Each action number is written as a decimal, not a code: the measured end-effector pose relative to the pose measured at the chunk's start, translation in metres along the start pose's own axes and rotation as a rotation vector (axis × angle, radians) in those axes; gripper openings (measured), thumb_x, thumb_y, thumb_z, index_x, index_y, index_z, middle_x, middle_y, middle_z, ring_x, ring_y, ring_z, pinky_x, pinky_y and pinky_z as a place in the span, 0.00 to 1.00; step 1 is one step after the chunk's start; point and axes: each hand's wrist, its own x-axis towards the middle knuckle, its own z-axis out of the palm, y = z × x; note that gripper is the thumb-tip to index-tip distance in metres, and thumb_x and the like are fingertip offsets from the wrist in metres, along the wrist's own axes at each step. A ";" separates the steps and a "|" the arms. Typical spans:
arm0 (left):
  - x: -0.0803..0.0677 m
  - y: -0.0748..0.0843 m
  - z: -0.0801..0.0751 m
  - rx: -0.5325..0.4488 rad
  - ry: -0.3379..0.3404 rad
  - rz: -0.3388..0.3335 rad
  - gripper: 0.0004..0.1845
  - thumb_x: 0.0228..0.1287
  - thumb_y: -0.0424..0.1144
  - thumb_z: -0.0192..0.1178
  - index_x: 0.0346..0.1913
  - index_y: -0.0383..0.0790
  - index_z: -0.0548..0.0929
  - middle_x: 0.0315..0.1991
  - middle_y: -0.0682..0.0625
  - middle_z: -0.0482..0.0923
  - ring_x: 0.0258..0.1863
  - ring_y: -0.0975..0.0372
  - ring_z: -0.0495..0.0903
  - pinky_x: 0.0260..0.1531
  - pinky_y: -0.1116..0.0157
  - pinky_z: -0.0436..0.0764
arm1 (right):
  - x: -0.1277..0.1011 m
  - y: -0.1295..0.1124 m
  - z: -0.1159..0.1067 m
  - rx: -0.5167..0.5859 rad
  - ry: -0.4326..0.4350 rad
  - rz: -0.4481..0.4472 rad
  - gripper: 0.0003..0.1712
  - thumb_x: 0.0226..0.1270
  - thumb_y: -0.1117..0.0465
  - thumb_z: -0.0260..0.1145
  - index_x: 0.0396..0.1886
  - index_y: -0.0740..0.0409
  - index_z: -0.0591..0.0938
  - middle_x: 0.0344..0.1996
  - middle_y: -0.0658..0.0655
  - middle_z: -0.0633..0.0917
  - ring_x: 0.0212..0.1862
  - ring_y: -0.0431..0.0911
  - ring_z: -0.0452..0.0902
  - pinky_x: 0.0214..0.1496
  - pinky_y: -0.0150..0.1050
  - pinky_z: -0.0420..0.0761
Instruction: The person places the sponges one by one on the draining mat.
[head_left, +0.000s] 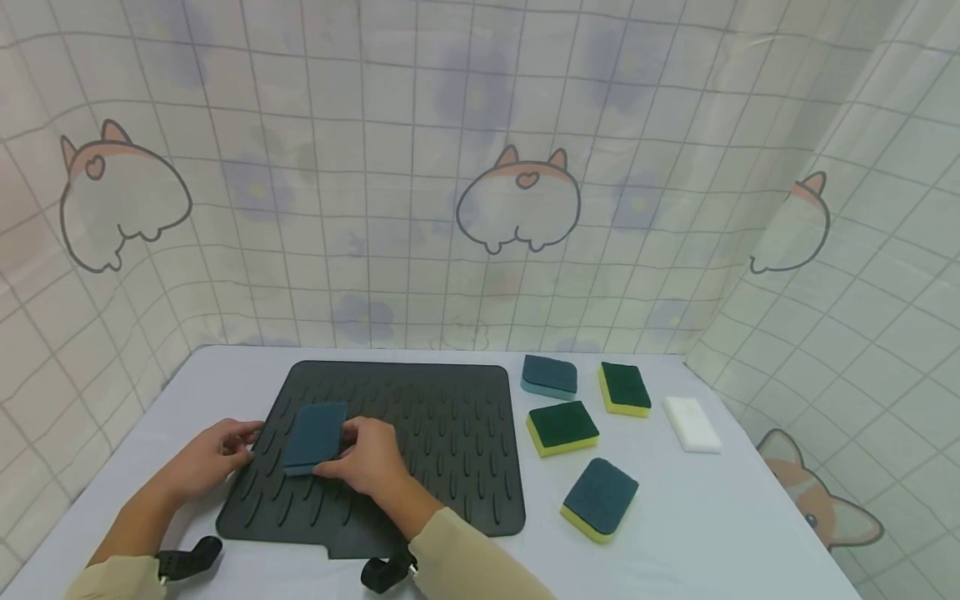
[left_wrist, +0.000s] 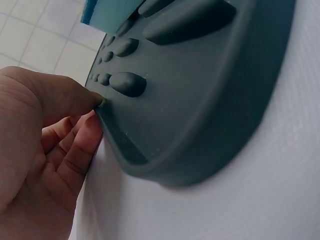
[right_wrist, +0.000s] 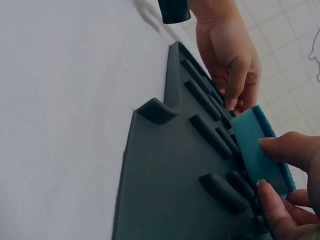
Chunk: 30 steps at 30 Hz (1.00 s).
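Gripping, with the curled thumb and fingers of the right hand (head_left: 371, 454), one rectangular two-tone blue sponge (head_left: 315, 437), over the left part of one black ridged rubbery mat (head_left: 450, 392). Pinching the mat's left edge with the thumb and fingers of the left hand (head_left: 213, 454). Lying on the white-covered table (head_left: 697, 533), right of the mat: one more two-tone blue sponge (head_left: 549, 377), two dark-green-and-yellow rectangular sponges (head_left: 626, 389) (head_left: 562, 427), one dark-blue-and-yellow sponge (head_left: 600, 498), one white rectangular block (head_left: 692, 424).
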 end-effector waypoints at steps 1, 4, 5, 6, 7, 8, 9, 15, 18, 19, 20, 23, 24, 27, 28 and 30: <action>0.000 0.000 0.000 0.001 -0.001 -0.002 0.28 0.65 0.28 0.59 0.67 0.21 0.72 0.52 0.34 0.77 0.43 0.54 0.76 0.37 0.61 0.78 | 0.000 -0.001 0.001 0.005 -0.001 0.002 0.35 0.48 0.56 0.85 0.57 0.59 0.84 0.41 0.50 0.88 0.37 0.32 0.80 0.39 0.29 0.82; 0.001 0.000 0.000 -0.001 -0.004 -0.008 0.28 0.65 0.28 0.59 0.67 0.21 0.71 0.53 0.33 0.77 0.43 0.54 0.76 0.38 0.60 0.78 | -0.001 -0.002 0.003 0.016 -0.004 0.001 0.35 0.48 0.57 0.85 0.57 0.59 0.84 0.42 0.50 0.88 0.36 0.32 0.80 0.39 0.29 0.82; 0.001 -0.001 0.000 -0.002 -0.003 -0.010 0.28 0.65 0.28 0.59 0.67 0.21 0.71 0.53 0.33 0.77 0.44 0.54 0.76 0.39 0.59 0.78 | -0.001 -0.003 0.003 0.015 -0.003 -0.001 0.34 0.47 0.57 0.85 0.56 0.59 0.84 0.42 0.50 0.88 0.36 0.32 0.80 0.40 0.29 0.82; 0.002 -0.001 0.000 -0.002 -0.003 -0.011 0.28 0.66 0.28 0.59 0.68 0.21 0.71 0.53 0.33 0.77 0.44 0.54 0.76 0.39 0.59 0.78 | -0.001 -0.003 0.004 0.007 -0.003 -0.002 0.34 0.47 0.56 0.86 0.56 0.59 0.85 0.42 0.50 0.88 0.36 0.32 0.79 0.40 0.30 0.82; 0.002 -0.001 0.000 -0.001 -0.003 -0.011 0.28 0.66 0.28 0.59 0.68 0.22 0.71 0.53 0.32 0.77 0.44 0.53 0.76 0.39 0.58 0.78 | -0.001 -0.003 0.004 0.001 -0.003 -0.003 0.34 0.47 0.56 0.86 0.55 0.58 0.85 0.42 0.49 0.88 0.36 0.32 0.79 0.41 0.30 0.82; 0.002 -0.001 0.000 -0.002 -0.002 -0.011 0.28 0.66 0.28 0.59 0.68 0.22 0.71 0.53 0.32 0.76 0.44 0.53 0.76 0.40 0.58 0.78 | -0.001 -0.004 0.005 -0.004 -0.003 -0.004 0.33 0.47 0.56 0.86 0.55 0.58 0.85 0.42 0.49 0.88 0.36 0.32 0.79 0.42 0.30 0.82; 0.002 -0.001 0.000 -0.001 -0.002 -0.010 0.28 0.65 0.28 0.59 0.68 0.22 0.71 0.53 0.32 0.76 0.44 0.53 0.76 0.39 0.59 0.78 | -0.001 -0.004 0.005 -0.009 -0.004 -0.003 0.33 0.47 0.55 0.86 0.54 0.57 0.85 0.42 0.49 0.88 0.36 0.32 0.79 0.42 0.30 0.82; 0.001 -0.002 -0.001 0.007 0.000 -0.001 0.28 0.66 0.28 0.59 0.68 0.22 0.72 0.53 0.33 0.77 0.44 0.54 0.75 0.37 0.63 0.77 | -0.002 -0.006 0.007 -0.002 -0.016 -0.001 0.32 0.46 0.56 0.86 0.53 0.57 0.86 0.42 0.48 0.88 0.35 0.32 0.80 0.42 0.29 0.82; 0.001 -0.002 -0.001 0.002 0.001 0.000 0.28 0.66 0.28 0.59 0.68 0.22 0.72 0.53 0.33 0.77 0.44 0.54 0.76 0.36 0.64 0.77 | -0.002 -0.006 0.008 0.013 -0.028 -0.007 0.32 0.47 0.57 0.86 0.54 0.57 0.85 0.42 0.47 0.88 0.34 0.31 0.81 0.40 0.29 0.82; 0.001 -0.002 -0.001 0.001 0.001 0.001 0.28 0.66 0.29 0.59 0.68 0.22 0.71 0.53 0.33 0.77 0.43 0.54 0.76 0.36 0.64 0.77 | -0.002 -0.006 0.008 0.017 -0.032 -0.008 0.32 0.47 0.57 0.86 0.54 0.57 0.85 0.42 0.47 0.88 0.34 0.31 0.81 0.40 0.28 0.81; 0.001 -0.002 -0.001 0.000 0.002 0.003 0.28 0.66 0.29 0.59 0.68 0.22 0.72 0.53 0.33 0.77 0.43 0.55 0.76 0.36 0.64 0.77 | -0.003 -0.007 0.009 0.021 -0.036 -0.008 0.32 0.47 0.57 0.85 0.54 0.57 0.85 0.43 0.47 0.88 0.34 0.31 0.81 0.39 0.28 0.81; 0.000 -0.002 0.000 -0.005 0.004 0.009 0.28 0.65 0.29 0.59 0.67 0.21 0.72 0.52 0.33 0.78 0.43 0.55 0.76 0.36 0.64 0.78 | -0.003 -0.007 0.009 0.028 -0.043 -0.006 0.32 0.48 0.58 0.85 0.55 0.56 0.85 0.44 0.47 0.88 0.34 0.31 0.81 0.38 0.28 0.81; 0.000 -0.003 0.000 -0.006 0.004 0.012 0.27 0.65 0.28 0.59 0.67 0.21 0.72 0.52 0.33 0.78 0.43 0.55 0.76 0.37 0.64 0.78 | -0.003 -0.007 0.010 0.032 -0.046 -0.003 0.32 0.48 0.59 0.85 0.55 0.56 0.85 0.44 0.47 0.88 0.35 0.31 0.81 0.37 0.28 0.81; 0.000 -0.004 0.001 -0.007 0.002 0.013 0.27 0.65 0.28 0.59 0.67 0.21 0.72 0.52 0.33 0.78 0.43 0.55 0.77 0.37 0.63 0.78 | -0.004 -0.006 0.010 0.039 -0.052 -0.001 0.32 0.49 0.59 0.85 0.56 0.56 0.85 0.46 0.47 0.89 0.35 0.31 0.82 0.38 0.28 0.82; 0.001 -0.004 0.001 -0.006 0.002 0.014 0.27 0.65 0.28 0.59 0.67 0.21 0.72 0.52 0.33 0.78 0.43 0.54 0.77 0.38 0.63 0.78 | -0.004 -0.005 0.009 0.044 -0.054 0.000 0.32 0.49 0.59 0.84 0.56 0.56 0.85 0.46 0.47 0.89 0.36 0.31 0.83 0.38 0.28 0.82; 0.002 -0.004 0.001 -0.001 0.002 0.015 0.27 0.65 0.28 0.59 0.66 0.21 0.72 0.52 0.33 0.78 0.44 0.54 0.77 0.38 0.62 0.79 | -0.004 -0.003 0.007 0.058 -0.056 0.004 0.31 0.50 0.59 0.84 0.56 0.56 0.85 0.47 0.48 0.89 0.37 0.32 0.84 0.39 0.28 0.82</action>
